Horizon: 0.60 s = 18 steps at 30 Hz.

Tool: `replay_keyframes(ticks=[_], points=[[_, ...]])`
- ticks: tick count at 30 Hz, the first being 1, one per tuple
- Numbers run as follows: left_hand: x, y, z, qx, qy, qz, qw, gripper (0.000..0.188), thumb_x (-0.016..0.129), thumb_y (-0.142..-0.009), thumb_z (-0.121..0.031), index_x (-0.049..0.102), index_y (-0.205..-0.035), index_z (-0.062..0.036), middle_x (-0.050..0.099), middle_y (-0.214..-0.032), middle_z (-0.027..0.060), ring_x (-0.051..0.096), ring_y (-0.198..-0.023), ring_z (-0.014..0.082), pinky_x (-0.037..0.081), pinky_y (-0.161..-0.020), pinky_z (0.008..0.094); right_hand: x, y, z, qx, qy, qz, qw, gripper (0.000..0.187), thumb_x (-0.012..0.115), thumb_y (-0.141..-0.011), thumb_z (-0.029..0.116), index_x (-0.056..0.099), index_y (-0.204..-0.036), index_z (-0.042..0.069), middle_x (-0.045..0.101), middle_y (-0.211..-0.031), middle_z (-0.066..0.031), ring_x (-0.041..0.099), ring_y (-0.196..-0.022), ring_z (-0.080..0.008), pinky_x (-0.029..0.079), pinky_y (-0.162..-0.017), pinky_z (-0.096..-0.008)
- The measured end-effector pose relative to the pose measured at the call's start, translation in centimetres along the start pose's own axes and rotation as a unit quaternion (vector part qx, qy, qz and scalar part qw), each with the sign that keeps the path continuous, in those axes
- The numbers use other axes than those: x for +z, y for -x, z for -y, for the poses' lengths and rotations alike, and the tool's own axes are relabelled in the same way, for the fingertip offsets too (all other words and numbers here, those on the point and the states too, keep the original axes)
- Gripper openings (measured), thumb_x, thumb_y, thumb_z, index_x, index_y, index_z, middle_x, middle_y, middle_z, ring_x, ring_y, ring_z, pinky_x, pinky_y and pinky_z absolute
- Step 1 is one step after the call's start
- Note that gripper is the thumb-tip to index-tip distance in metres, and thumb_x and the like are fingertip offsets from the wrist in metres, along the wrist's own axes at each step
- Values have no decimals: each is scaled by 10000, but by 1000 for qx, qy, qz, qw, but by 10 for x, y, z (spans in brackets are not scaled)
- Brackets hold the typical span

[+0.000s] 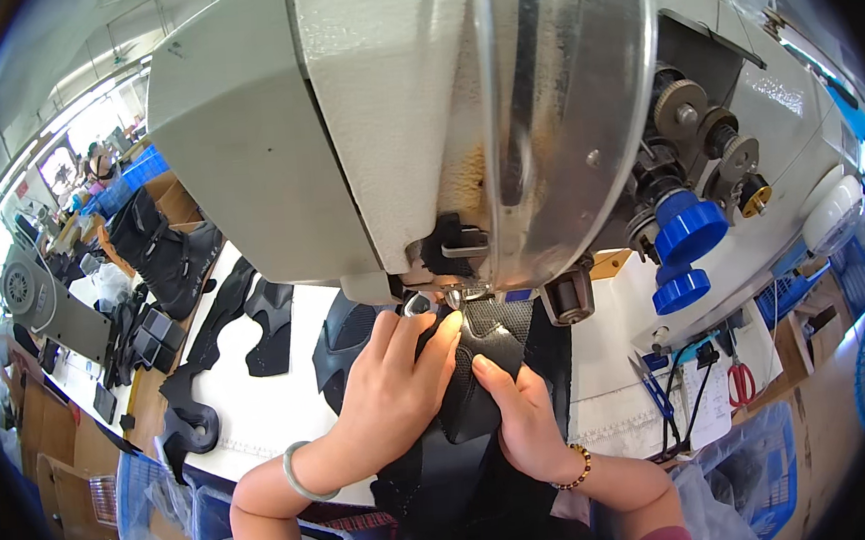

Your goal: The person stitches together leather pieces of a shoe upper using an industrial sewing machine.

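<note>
Under the head of a large grey-white sewing machine (244, 153) lies a black shoe upper piece (472, 408), part mesh, part smooth. My left hand (391, 393) holds it just left of the presser foot (454, 297), fingertips bunched close to the metal. On the right side, my right hand (529, 424) grips the same piece with its thumb on top; the other fingers are mostly hidden beneath it. The black material hangs down over the table edge toward my lap. The needle tip cannot be made out.
Black cut pieces (268, 327) lie on the white table at left, with a black boot (161, 254) behind. Blue tension knobs (691, 232) jut out at right. Red-handled scissors (741, 381) and blue snips (654, 390) lie at right. Plastic-lined blue baskets (768, 477) stand below.
</note>
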<state>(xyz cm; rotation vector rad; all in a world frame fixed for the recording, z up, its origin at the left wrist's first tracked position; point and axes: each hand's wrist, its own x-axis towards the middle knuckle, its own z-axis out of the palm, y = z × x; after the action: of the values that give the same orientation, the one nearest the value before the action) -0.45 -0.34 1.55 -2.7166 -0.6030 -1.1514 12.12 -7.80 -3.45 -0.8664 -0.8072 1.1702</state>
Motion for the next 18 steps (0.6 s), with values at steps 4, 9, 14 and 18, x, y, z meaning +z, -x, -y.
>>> replay_keyframes(ticks=[4, 9, 14, 18], points=[[3, 0, -6, 14, -68, -8, 998, 340, 668, -697, -27, 593, -1013, 73, 521, -917, 152, 494, -745, 240, 464, -604, 297, -5, -9, 5, -13, 20, -24, 999, 220, 486, -969, 212, 574, -893, 25, 470, -731, 82, 387, -652, 12, 322, -545, -177], [6, -1, -14, 37, -178, 39, 983, 304, 622, -735, -61, 572, -981, 110, 553, -920, 187, 492, -730, 243, 469, -616, 284, -10, -17, 18, -9, 27, -13, 1000, 233, 514, -956, 195, 618, -920, -10, 575, -767, 57, 467, -672, 6, 381, -573, -174], [11, 2, -22, 48, -212, 36, 975, 197, 629, -730, -41, 596, -873, 90, 585, -902, 190, 525, -761, 253, 464, -634, 280, -28, -30, 29, 1, 43, 30, 999, 143, 584, -886, 86, 659, -942, -22, 647, -851, 10, 559, -735, -26, 454, -645, -184], [-11, -3, -12, 42, -51, 26, 997, 232, 616, -697, 12, 624, -922, 72, 614, -922, 175, 570, -815, 286, 485, -709, 321, -42, -40, 23, -26, 36, 42, 998, 215, 617, -829, 56, 614, -1026, -29, 661, -925, -86, 636, -794, -123, 512, -710, -238]])
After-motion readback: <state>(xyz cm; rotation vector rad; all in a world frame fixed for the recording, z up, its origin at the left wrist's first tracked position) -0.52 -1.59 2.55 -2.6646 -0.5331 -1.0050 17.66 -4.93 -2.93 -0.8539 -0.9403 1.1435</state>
